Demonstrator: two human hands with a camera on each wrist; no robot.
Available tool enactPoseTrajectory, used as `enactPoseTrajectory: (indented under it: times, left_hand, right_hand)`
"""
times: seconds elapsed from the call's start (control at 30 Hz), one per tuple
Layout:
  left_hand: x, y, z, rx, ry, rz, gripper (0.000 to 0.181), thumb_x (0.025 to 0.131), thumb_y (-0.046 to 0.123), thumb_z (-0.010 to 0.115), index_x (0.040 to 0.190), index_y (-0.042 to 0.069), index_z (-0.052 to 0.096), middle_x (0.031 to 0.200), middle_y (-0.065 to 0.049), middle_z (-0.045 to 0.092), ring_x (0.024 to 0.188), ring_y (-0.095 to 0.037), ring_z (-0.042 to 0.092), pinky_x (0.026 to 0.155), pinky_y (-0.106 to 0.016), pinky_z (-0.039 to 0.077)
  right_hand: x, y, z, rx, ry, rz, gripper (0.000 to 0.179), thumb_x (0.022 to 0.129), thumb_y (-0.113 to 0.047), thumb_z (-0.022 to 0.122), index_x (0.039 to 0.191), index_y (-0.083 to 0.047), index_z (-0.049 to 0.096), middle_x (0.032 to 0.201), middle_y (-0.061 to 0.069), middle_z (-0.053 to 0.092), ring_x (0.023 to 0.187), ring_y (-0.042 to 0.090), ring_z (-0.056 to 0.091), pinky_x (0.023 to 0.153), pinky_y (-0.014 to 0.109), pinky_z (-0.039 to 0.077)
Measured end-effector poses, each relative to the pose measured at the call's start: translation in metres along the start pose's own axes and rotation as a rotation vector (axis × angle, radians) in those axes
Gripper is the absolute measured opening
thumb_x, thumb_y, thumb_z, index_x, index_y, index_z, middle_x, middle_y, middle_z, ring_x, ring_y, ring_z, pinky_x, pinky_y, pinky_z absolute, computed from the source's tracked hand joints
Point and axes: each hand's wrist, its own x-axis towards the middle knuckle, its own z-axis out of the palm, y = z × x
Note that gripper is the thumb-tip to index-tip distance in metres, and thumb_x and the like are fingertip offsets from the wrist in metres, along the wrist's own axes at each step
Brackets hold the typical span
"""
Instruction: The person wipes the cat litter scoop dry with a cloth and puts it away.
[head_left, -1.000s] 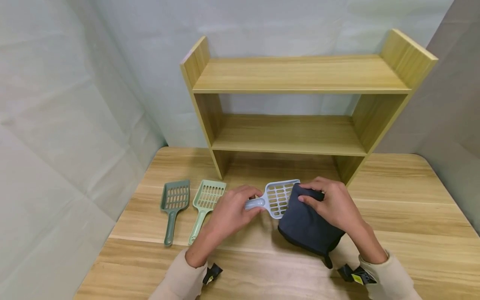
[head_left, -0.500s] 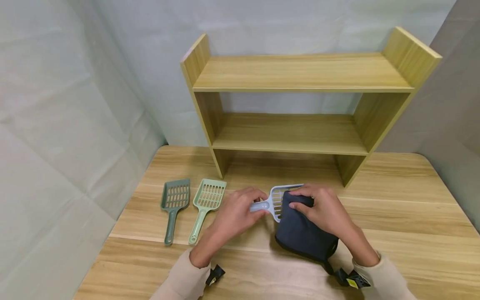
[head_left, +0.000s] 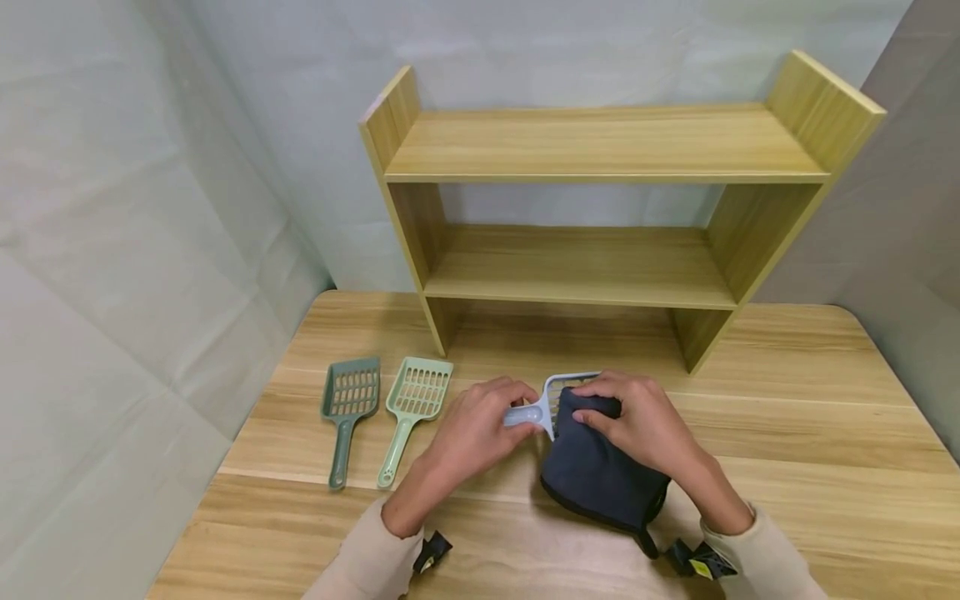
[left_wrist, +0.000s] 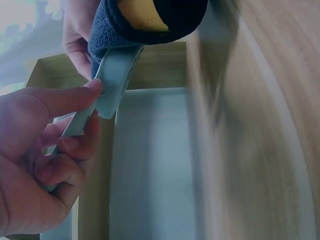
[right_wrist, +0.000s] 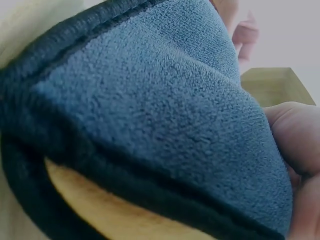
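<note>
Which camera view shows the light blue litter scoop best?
The head view: the light blue litter scoop shows part of its handle and some slots. The left wrist view shows it at a steep slant; the right wrist view, not at all.

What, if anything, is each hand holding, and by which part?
The left hand holds the pale blue scoop by its handle; the right hand grips the dark blue cloth by its far end, over the scoop's head.
</note>
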Motion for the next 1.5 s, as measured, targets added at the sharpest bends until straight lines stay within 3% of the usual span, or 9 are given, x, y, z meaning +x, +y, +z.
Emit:
enactPoseTrajectory:
  times: [0.17,0.33,0.43,0.6,0.87,1.07,1.33,1.5]
  left_hand:
    - [0.001,-0.003,-0.004,-0.007,0.021,-0.005,0.029,0.082,0.018,0.095,0.106,0.011,0.08,0.105,-0.003,0.08,0.085,-0.013,0.071,0.073,-0.028,0.056]
    - [0.002,-0.006,-0.009,-0.035,0.035,-0.015,0.029,0.081,0.014,0.095,0.106,0.008,0.08,0.106,-0.005,0.08,0.085,-0.014,0.072,0.073,-0.026,0.056]
    - [0.002,-0.008,-0.012,-0.037,0.037,-0.02,0.029,0.081,0.015,0.095,0.106,0.009,0.08,0.106,-0.006,0.081,0.084,-0.014,0.071,0.072,-0.026,0.055]
    - [0.001,-0.009,-0.012,-0.035,0.033,-0.015,0.028,0.082,0.015,0.095,0.106,0.01,0.08,0.105,-0.005,0.08,0.082,-0.013,0.069,0.07,-0.026,0.054]
    - [0.001,-0.004,-0.007,0.034,0.06,0.061,0.03,0.08,0.019,0.097,0.104,0.011,0.08,0.103,-0.002,0.08,0.085,-0.014,0.073,0.073,-0.03,0.058]
    - [0.0,-0.001,-0.002,0.077,0.049,0.052,0.03,0.079,0.024,0.097,0.104,0.016,0.081,0.099,0.001,0.078,0.08,-0.011,0.071,0.067,-0.028,0.054]
    - [0.0,0.0,-0.003,0.047,0.033,0.042,0.029,0.081,0.022,0.096,0.104,0.015,0.08,0.101,-0.001,0.079,0.081,-0.012,0.071,0.068,-0.028,0.055]
    - [0.0,-0.001,-0.008,0.02,0.034,0.02,0.029,0.081,0.02,0.096,0.105,0.012,0.081,0.103,-0.002,0.079,0.083,-0.012,0.071,0.071,-0.028,0.056]
  right_hand:
    - [-0.001,0.003,-0.009,-0.025,0.031,0.012,0.029,0.087,-0.009,0.09,0.115,-0.013,0.085,0.111,0.005,0.082,0.101,0.025,0.079,0.085,0.045,0.063]
    - [-0.002,0.008,-0.018,-0.052,0.083,-0.026,0.03,0.084,-0.007,0.091,0.113,-0.012,0.085,0.1,-0.001,0.081,0.09,0.018,0.076,0.076,0.036,0.059]
    - [-0.002,0.009,-0.021,-0.054,0.098,-0.037,0.03,0.083,-0.005,0.092,0.112,-0.01,0.085,0.1,-0.001,0.081,0.092,0.019,0.077,0.078,0.038,0.06]
    - [-0.002,0.01,-0.02,-0.039,0.097,-0.037,0.03,0.083,-0.005,0.092,0.111,-0.01,0.085,0.1,-0.001,0.081,0.093,0.02,0.077,0.077,0.038,0.06]
    - [-0.001,0.001,-0.006,0.01,0.044,-0.014,0.03,0.084,-0.007,0.091,0.113,-0.013,0.085,0.109,0.002,0.082,0.102,0.023,0.079,0.085,0.042,0.063]
    - [0.0,-0.005,0.004,0.009,0.016,-0.031,0.03,0.084,-0.011,0.092,0.113,-0.014,0.085,0.112,0.004,0.083,0.11,0.026,0.078,0.093,0.046,0.062]
    - [-0.002,-0.005,0.006,-0.072,0.023,-0.084,0.03,0.084,-0.008,0.092,0.112,-0.016,0.086,0.108,0.001,0.082,0.101,0.023,0.078,0.085,0.043,0.063]
    - [-0.003,-0.003,0.0,-0.121,0.034,-0.06,0.03,0.085,-0.008,0.091,0.112,-0.017,0.086,0.106,-0.001,0.081,0.089,0.017,0.077,0.075,0.037,0.061]
